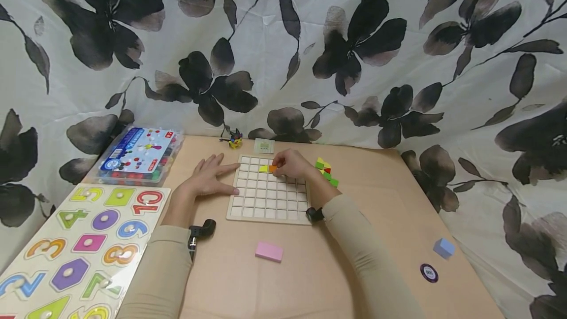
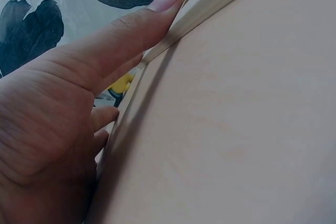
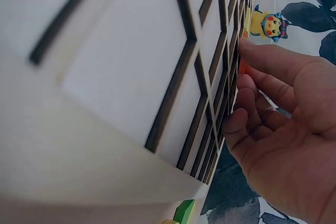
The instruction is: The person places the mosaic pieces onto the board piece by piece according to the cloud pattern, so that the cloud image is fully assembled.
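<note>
A white gridded board [image 1: 254, 202] lies flat on the table. On its upper part sits a yellow tile [image 1: 263, 169], and right beside it is an orange square tile [image 1: 272, 169]. My right hand [image 1: 293, 165] pinches the orange tile between thumb and fingertips; the right wrist view shows only its orange edge [image 3: 242, 67]. At the board's left edge rests my left hand [image 1: 208, 177], thumb and index finger stretched out against the rim, as the thumb [image 2: 142, 22] shows in the left wrist view. Several green, yellow and red tiles [image 1: 333, 182] lie right of the board, partly behind the right wrist.
A number-and-shape puzzle board [image 1: 95, 220] and a clear plastic case [image 1: 137, 155] occupy the left side. Behind the gridded board are a small card [image 1: 264, 146] and a yellow figurine [image 1: 236, 139]. A pink block [image 1: 269, 251] lies in front; a blue block [image 1: 444, 248] and round chip [image 1: 429, 273] are far right.
</note>
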Motion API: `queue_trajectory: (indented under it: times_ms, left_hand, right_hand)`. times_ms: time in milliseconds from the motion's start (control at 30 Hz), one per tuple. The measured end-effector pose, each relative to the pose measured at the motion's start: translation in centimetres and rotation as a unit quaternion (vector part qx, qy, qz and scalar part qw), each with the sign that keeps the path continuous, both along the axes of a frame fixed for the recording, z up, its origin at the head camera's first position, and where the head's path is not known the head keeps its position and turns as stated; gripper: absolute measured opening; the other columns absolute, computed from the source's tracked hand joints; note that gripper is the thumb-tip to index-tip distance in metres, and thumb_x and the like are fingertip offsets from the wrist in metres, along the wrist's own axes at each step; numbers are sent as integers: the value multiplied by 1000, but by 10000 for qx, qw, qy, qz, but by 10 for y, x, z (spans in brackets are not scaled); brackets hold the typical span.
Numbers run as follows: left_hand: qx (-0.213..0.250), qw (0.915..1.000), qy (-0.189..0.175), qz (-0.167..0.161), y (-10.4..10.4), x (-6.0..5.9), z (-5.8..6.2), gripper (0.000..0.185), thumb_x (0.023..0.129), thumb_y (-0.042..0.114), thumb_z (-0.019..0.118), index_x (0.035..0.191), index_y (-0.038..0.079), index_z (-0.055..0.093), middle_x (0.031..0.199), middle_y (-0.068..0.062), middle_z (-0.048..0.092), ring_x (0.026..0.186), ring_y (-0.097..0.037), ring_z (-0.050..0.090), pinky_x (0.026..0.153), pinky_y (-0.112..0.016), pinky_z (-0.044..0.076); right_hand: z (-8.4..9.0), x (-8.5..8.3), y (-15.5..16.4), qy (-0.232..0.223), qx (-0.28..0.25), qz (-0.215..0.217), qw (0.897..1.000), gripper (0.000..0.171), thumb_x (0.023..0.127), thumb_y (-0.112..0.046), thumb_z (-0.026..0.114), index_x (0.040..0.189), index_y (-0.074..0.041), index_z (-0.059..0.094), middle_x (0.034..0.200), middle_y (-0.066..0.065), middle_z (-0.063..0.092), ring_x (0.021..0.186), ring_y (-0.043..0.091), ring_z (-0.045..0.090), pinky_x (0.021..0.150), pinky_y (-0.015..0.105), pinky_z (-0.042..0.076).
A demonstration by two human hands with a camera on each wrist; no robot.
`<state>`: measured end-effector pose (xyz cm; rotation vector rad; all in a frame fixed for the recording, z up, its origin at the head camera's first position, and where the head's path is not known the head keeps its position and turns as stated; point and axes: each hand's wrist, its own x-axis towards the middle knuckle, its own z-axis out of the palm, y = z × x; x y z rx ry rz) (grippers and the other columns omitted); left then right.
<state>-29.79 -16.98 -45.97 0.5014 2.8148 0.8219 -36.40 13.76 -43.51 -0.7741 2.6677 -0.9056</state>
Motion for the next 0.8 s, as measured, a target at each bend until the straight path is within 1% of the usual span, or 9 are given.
queue_trajectory:
  times_ms: [133, 167, 267, 367, 433, 500, 600, 667, 800]
  left_hand:
    - [-10, 10000, 16, -3, -1, 0, 0, 93, 80, 63, 80, 158, 26, 47, 172, -29, 9, 159, -52, 0, 127, -66, -6]
    - [-7, 10000, 15, -4, -1, -1, -1, 93, 79, 63, 81, 158, 26, 47, 172, -28, 9, 159, -52, 0, 127, -66, -6]
    - [2, 10000, 14, -5, -1, -1, -1, 94, 79, 64, 81, 158, 26, 47, 172, -28, 9, 159, -52, -1, 127, -66, -6]
    - [25, 10000, -11, -4, -1, -1, -1, 94, 79, 64, 81, 158, 26, 47, 172, -28, 8, 159, -51, -1, 127, -66, -7]
    - [44, 10000, -31, 2, 0, 0, -1, 94, 79, 63, 81, 158, 25, 47, 173, -28, 8, 159, -51, -2, 127, -66, -8]
    - [68, 10000, -39, 6, -1, 0, -1, 94, 79, 63, 81, 158, 25, 47, 172, -28, 8, 159, -51, -2, 127, -67, -8]
    - [37, 10000, -5, -22, 0, 1, 1, 94, 80, 63, 80, 158, 24, 47, 172, -29, 8, 159, -52, -1, 127, -67, -7]
    - [11, 10000, 14, -37, -1, 1, 2, 93, 80, 62, 80, 158, 24, 47, 172, -29, 9, 159, -52, 0, 127, -67, -7]
    - [-4, 10000, -3, -47, 0, 0, 2, 93, 80, 63, 80, 158, 25, 47, 172, -29, 9, 159, -52, 0, 127, -67, -7]
  right_hand:
    - [2, 0, 2, 48, -105, -15, 9999, 27, 87, -9, 84, 110, -1, 75, 92, 8, 68, 86, 18, 58, 76, 26, 49]
    - [3, 0, 4, 107, -169, -52, 9998, 29, 88, -10, 83, 113, -1, 74, 96, 9, 69, 88, 19, 59, 77, 27, 50]
    - [12, 7, 15, 283, -620, -224, 9974, 35, 91, -13, 80, 123, 0, 72, 111, 16, 71, 97, 24, 61, 83, 32, 52]
    - [25, 18, 31, 474, -1171, -523, 9906, 36, 96, -17, 77, 129, -4, 71, 124, 19, 69, 101, 27, 60, 82, 34, 51]
    - [33, 25, 42, 639, -1468, -763, 9841, 36, 97, -19, 76, 130, -7, 70, 128, 17, 68, 101, 26, 59, 82, 34, 51]
    - [38, 28, 54, 866, -1663, -951, 9776, 36, 98, -19, 75, 131, -10, 69, 130, 15, 67, 102, 26, 60, 83, 34, 52]
    - [43, 30, 72, 1157, -1795, -1200, 9695, 37, 98, -18, 74, 133, -9, 67, 131, 13, 65, 103, 26, 61, 87, 36, 53]
    - [44, 30, 83, 1251, -1821, -1359, 9658, 38, 98, -17, 73, 135, -9, 66, 132, 14, 64, 104, 27, 62, 88, 36, 53]
    - [37, 27, 104, 1169, -1779, -1810, 9602, 37, 100, -17, 70, 136, -8, 66, 131, 16, 64, 105, 31, 62, 85, 34, 53]
